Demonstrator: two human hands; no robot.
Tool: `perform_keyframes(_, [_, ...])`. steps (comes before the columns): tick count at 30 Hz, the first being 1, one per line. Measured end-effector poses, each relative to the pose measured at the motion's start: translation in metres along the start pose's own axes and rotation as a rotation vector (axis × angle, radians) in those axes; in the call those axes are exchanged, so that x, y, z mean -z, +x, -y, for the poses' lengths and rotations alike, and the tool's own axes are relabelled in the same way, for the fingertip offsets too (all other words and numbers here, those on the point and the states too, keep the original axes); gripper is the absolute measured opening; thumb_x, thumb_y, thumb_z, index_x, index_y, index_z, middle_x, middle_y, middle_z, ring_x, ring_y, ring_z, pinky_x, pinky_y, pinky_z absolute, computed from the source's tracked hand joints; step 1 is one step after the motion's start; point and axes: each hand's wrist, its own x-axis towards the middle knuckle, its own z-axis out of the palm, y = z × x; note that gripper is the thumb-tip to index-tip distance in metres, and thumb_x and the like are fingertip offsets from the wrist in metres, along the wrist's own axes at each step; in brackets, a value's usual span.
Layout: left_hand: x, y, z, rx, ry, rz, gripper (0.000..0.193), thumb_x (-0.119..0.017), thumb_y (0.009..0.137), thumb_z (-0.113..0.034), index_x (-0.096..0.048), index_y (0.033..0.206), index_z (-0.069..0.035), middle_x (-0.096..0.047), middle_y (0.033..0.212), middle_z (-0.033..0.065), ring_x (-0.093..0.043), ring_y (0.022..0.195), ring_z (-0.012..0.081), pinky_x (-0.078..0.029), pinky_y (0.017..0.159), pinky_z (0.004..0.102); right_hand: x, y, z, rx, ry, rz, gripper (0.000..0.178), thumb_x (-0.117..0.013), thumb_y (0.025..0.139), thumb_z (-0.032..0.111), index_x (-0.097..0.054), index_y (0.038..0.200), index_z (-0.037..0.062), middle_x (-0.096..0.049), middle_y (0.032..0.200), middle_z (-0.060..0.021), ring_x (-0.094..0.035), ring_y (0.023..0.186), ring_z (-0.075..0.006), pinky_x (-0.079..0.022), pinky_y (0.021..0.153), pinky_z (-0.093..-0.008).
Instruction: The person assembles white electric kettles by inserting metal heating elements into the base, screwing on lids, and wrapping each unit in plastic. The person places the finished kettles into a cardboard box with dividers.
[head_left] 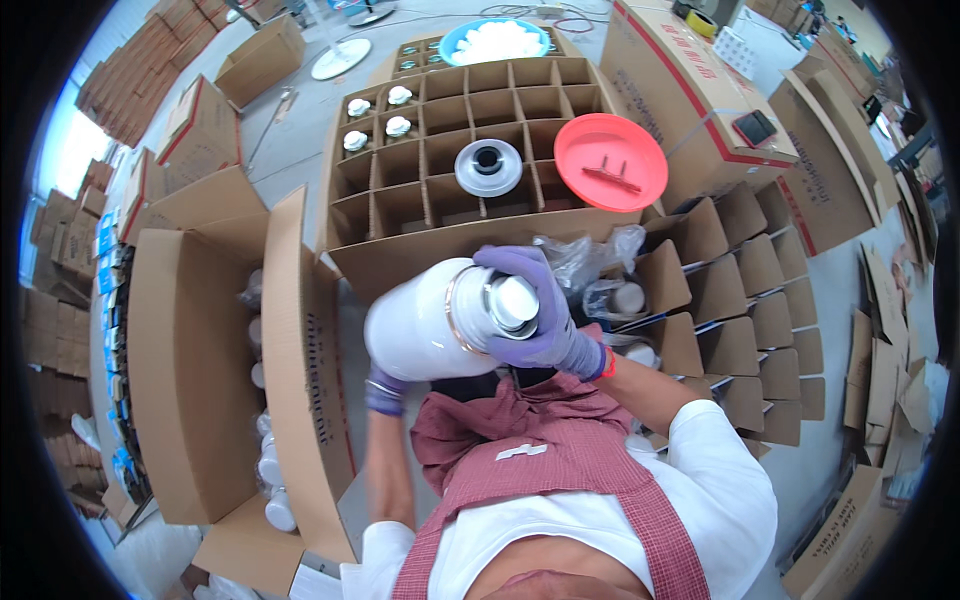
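A glossy white vacuum flask (415, 320) lies tilted across my front, its neck toward the right. A copper-coloured band circles its shoulder, and a white stopper (516, 301) sits in the neck. My right hand (552, 335), in a purple glove, is closed around the neck and stopper end. My left hand (386, 391), gloved too, is against the flask's underside near its base; the body hides those fingers. Just beyond, a round translucent part with a black centre (488, 166) rests on the carton dividers beside a red plastic tray (611, 140) holding a small red item.
The divided carton (440, 115) ahead holds several white stoppers (397, 126). Behind it stands a blue basin (460, 32) of white pieces. An open carton (200, 390) with wrapped flasks is at left. Cardboard dividers (740, 300) and bagged flasks (628, 298) are at right.
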Motion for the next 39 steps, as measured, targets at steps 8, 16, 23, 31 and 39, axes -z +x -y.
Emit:
perform_keyframes(8, [-0.16, 0.102, -0.147, 0.115, 1.62, 0.708, 0.04, -0.067, 0.085, -0.029, -0.064, 0.119, -0.008, -0.068, 0.11, 0.0196, -0.066, 0.099, 0.0374, -0.052, 0.085, 0.0409, 0.047, -0.106, -0.054, -0.484, -0.321, 0.753, 0.054, -0.073, 0.084, 0.03, -0.054, 0.126, 0.0026, -0.058, 0.118, -0.0196, -0.057, 0.113, -0.0358, -0.046, 0.097, -0.0425])
perform_keyframes(16, [-0.138, 0.098, -0.066, -0.111, 1.098, 1.016, 0.05, -0.068, 0.087, -0.033, -0.06, 0.131, -0.01, -0.062, 0.129, 0.016, -0.061, 0.117, 0.031, -0.049, 0.097, 0.0374, 0.066, 0.1, -0.197, 0.139, -1.002, 0.342, 0.042, -0.067, 0.081, 0.023, -0.061, 0.123, 0.0244, -0.049, 0.132, -0.0175, -0.051, 0.119, -0.0408, -0.045, 0.096, -0.0495])
perform_keyframes(23, [-0.13, 0.118, -0.074, -0.098, 0.584, -0.022, 0.051, -0.065, 0.092, -0.022, -0.053, 0.14, -0.009, -0.057, 0.137, 0.0151, -0.059, 0.118, 0.0309, -0.049, 0.097, 0.0396, 0.059, 0.151, -0.261, -0.264, -0.921, 0.778, 0.049, -0.065, 0.082, 0.021, -0.057, 0.13, 0.0223, -0.051, 0.132, -0.0232, -0.06, 0.11, -0.0461, -0.051, 0.092, -0.048])
perform_keyframes(31, [-0.148, 0.138, -0.081, -0.275, 0.154, -0.049, 0.082, -0.05, 0.095, -0.061, -0.034, 0.152, -0.004, -0.044, 0.149, 0.0145, -0.047, 0.134, 0.0297, -0.038, 0.11, 0.0392, -0.006, 0.085, -0.13, -0.382, -0.072, 0.125, 0.049, -0.064, 0.09, 0.036, -0.054, 0.128, 0.0067, -0.058, 0.111, -0.019, -0.064, 0.094, -0.0327, -0.057, 0.074, -0.0389])
perform_keyframes(39, [-0.146, 0.128, -0.067, -0.35, 0.18, -0.248, 0.067, -0.048, 0.099, -0.05, -0.045, 0.144, -0.001, -0.047, 0.143, 0.0138, -0.054, 0.121, 0.0245, -0.046, 0.1, 0.0379, 0.024, 0.075, -0.098, -0.322, -0.261, 0.174, 0.059, -0.064, 0.089, 0.052, -0.058, 0.12, 0.0029, -0.064, 0.105, -0.0211, -0.068, 0.094, -0.0324, -0.057, 0.079, -0.042])
